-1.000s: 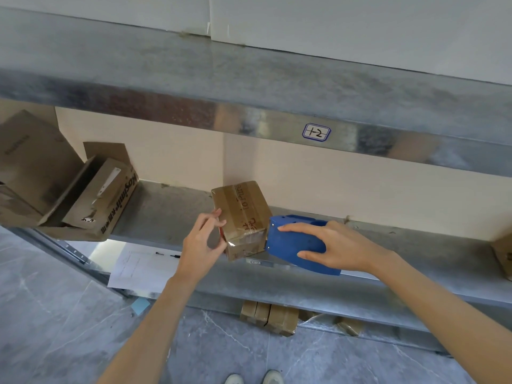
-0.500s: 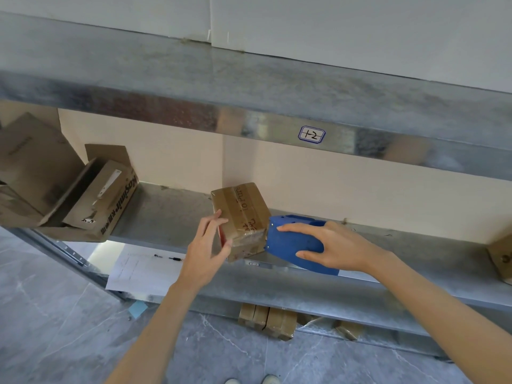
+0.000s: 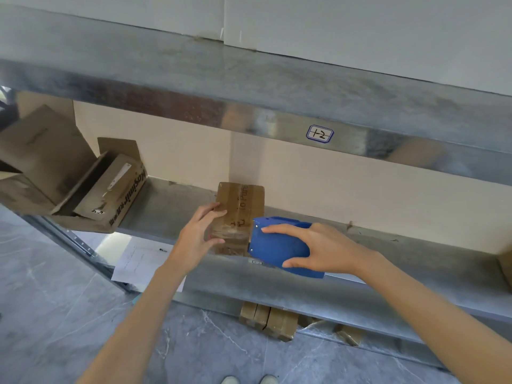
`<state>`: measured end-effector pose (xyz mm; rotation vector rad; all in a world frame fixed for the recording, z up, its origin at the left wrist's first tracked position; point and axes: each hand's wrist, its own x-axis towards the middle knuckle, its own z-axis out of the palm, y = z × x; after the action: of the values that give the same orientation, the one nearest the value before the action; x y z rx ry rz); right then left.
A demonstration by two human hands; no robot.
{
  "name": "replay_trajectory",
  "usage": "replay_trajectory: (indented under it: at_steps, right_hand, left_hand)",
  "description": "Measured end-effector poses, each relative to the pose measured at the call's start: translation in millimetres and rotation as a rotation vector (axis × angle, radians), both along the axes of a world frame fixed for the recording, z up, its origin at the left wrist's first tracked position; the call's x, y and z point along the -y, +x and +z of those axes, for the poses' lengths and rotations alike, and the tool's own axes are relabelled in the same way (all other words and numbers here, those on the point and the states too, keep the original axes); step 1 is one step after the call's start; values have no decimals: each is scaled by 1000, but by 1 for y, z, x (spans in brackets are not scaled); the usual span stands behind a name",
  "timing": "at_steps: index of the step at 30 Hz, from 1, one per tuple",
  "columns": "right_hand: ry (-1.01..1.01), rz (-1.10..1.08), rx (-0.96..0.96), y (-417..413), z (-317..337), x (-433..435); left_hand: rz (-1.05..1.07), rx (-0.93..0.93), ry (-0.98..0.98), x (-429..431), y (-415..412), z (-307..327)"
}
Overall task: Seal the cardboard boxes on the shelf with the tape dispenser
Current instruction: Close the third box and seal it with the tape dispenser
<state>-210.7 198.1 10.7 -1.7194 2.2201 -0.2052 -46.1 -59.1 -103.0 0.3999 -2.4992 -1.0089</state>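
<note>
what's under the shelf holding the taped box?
Several small brown cardboard boxes on the grey floor and a white paper sheet; the grey metal shelf hides anything further back.

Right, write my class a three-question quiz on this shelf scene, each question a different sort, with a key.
1. True or false: the right hand grips the blue tape dispenser.
2. What does the left hand hold? A. small cardboard box B. paper sheet C. label
3. Fill in: the open carton lies to the small cardboard box's ___ side.
Key: 1 true; 2 A; 3 left.
</note>
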Motion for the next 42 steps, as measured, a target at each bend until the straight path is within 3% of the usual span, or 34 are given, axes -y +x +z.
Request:
replay_trajectory:
  at_steps: [20, 32, 42]
  right_hand:
    - [-51, 72, 43, -23, -7, -10]
    - [-28, 5, 88, -40, -4, -37]
    - [22, -90, -12, -28, -9, -17]
  left_hand:
    - [-32, -11, 27, -2, -2, 0]
    - [-33, -17, 6, -2, -4, 2]
    - [-20, -5, 15, -3, -4, 3]
